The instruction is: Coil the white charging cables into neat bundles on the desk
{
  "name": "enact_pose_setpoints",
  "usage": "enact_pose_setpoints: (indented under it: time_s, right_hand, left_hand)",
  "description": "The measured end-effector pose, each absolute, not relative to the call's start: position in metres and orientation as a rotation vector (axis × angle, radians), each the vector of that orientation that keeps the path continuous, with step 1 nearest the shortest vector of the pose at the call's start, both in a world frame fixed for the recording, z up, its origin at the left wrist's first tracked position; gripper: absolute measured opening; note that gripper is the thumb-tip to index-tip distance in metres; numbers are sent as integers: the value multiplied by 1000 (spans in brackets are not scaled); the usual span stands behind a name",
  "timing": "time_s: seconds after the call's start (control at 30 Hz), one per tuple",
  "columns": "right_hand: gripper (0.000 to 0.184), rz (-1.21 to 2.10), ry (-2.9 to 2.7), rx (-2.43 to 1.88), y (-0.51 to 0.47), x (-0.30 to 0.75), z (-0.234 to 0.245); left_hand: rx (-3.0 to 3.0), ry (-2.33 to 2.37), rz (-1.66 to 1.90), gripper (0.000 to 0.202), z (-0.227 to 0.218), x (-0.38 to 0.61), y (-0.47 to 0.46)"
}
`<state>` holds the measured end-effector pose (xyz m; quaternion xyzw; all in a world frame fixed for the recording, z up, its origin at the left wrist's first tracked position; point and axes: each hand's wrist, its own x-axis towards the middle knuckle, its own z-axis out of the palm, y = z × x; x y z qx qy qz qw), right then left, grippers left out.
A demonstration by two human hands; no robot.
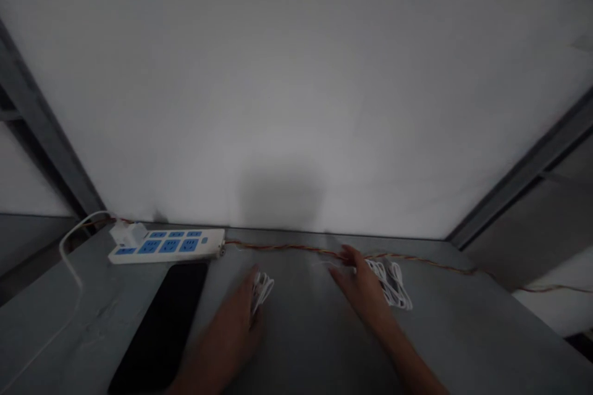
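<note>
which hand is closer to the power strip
Left. The left hand is below the power strip, just past its right end, while the right hand is farther off to the right.

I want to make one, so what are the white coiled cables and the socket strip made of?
The white coiled cables look like plastic-coated cord, because they bend in soft loops; what's inside is hidden. The socket strip looks like smooth white plastic with blue socket faces, though the dim light makes its shine hard to judge.
</note>
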<state>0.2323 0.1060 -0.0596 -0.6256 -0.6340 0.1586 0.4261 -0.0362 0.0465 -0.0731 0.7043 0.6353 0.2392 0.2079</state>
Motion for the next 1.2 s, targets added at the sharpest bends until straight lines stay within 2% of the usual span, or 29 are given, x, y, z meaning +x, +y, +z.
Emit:
enact_pose_setpoints:
  time_s: [0.07, 0.2, 0.3, 0.4, 0.6, 0.7, 0.77, 0.87, 1.0, 1.07, 1.2]
  right_hand:
    - [54, 153, -1631, -1675, 114, 262, -58]
    - [45, -52, -1596, -2000, 120, 325, -58]
    - [42, 146, -1550, -2233, 121, 353, -63]
    - [37, 355, -1540, -2260, 121, 362, -70]
    - [38, 310, -1426, -2245, 123, 367, -67]
    - [38, 222, -1395, -2142, 122, 359, -55]
    - [37, 237, -1418, -1982, 118, 340, -47]
    - [38, 494, -1442, -1552, 102, 291, -39]
    - [38, 766, -1497, -1306, 70, 221, -41]
    - [34, 876, -1584, -1241, 57, 196, -47]
    - [19, 952, -1707, -1129, 45, 174, -55]
  left_hand:
    - [2106, 1809, 541, 58, -69, -37, 46]
    - [2267, 1972, 241, 57, -57, -40, 44]
    - [2346, 2040, 146, 50, -53, -42, 44]
    - [2425, 2045, 169, 41, -56, -44, 45]
    - [2370, 2113, 174, 54, -62, -48, 47]
    - [2384, 2153, 238, 53, -59, -48, 47]
    - [2451, 2073, 429, 48, -58, -47, 45]
    - [2429, 1746, 796, 37, -60, -39, 36]
    - [1875, 1284, 944, 34, -62, -16, 18]
    - [1572, 1114, 906, 42, -60, -6, 15]
    - [1381, 1057, 974, 34, -58, 1, 18]
